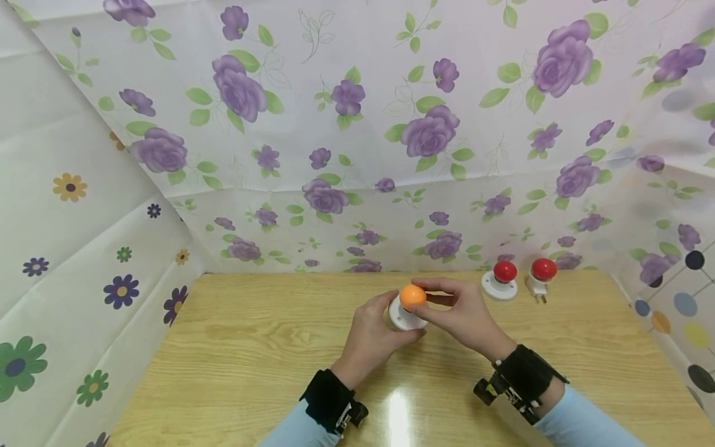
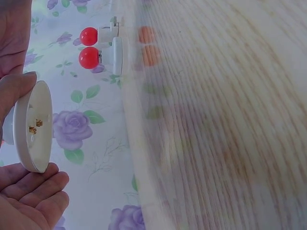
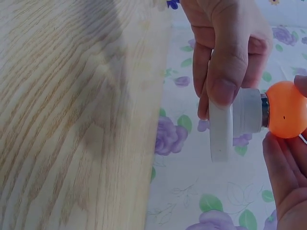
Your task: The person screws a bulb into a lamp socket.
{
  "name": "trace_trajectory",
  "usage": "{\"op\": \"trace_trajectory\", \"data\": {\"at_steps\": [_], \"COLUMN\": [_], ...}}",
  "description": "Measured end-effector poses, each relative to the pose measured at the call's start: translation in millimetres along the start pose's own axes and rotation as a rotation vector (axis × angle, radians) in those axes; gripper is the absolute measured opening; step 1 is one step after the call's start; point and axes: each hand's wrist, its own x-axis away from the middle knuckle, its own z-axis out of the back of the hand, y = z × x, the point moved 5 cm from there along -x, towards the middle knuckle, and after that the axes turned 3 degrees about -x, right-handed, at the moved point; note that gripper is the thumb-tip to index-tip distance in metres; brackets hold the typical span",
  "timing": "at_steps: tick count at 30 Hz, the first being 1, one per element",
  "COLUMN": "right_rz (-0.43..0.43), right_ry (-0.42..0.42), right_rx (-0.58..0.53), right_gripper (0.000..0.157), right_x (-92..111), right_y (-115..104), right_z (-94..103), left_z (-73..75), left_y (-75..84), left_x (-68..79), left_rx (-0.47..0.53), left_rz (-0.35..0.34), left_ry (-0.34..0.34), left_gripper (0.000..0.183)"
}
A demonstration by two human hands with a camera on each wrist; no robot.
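Note:
My left hand (image 1: 371, 338) grips a round white lamp holder (image 1: 400, 319) by the rim of its base, thumb on one side and fingers on the other. An orange bulb (image 1: 412, 297) sits at the holder's mouth, with a strip of its metal collar showing between them in the right wrist view. The thumb and fingers of my right hand (image 1: 466, 313) pinch the bulb's round glass. In the left wrist view the base's hollow underside (image 2: 44, 139) faces the camera, with brass terminals (image 2: 38, 123) inside. Both items are held up above the table.
At the back right of the wooden table (image 1: 251, 360) stands a red bulb (image 1: 505, 271) in a round white holder (image 1: 499, 289). Beside it, another red bulb (image 1: 544, 269) is in a white holder with plug prongs (image 1: 540, 298). Flowered cloth (image 1: 346, 155) hangs behind the table.

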Motion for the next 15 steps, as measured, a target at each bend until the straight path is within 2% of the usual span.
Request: {"op": "trace_trajectory", "data": {"at_steps": [6,15], "right_rz": [0.014,0.052], "right_ry": [0.006,-0.112], "right_rx": [0.010,0.038], "right_gripper": [0.041,0.046], "right_x": [0.1,-0.1], "right_y": [-2.8,-8.5], "right_z": [3.0,-0.5], "left_z": [-0.3,-0.7], "left_y": [0.9,1.3], "left_x": [-0.6,-1.1], "left_rx": [0.003,-0.003], "left_rz": [-0.009,-0.014], "left_ry": [0.003,0.007], "left_gripper": [0.065,0.065]}}
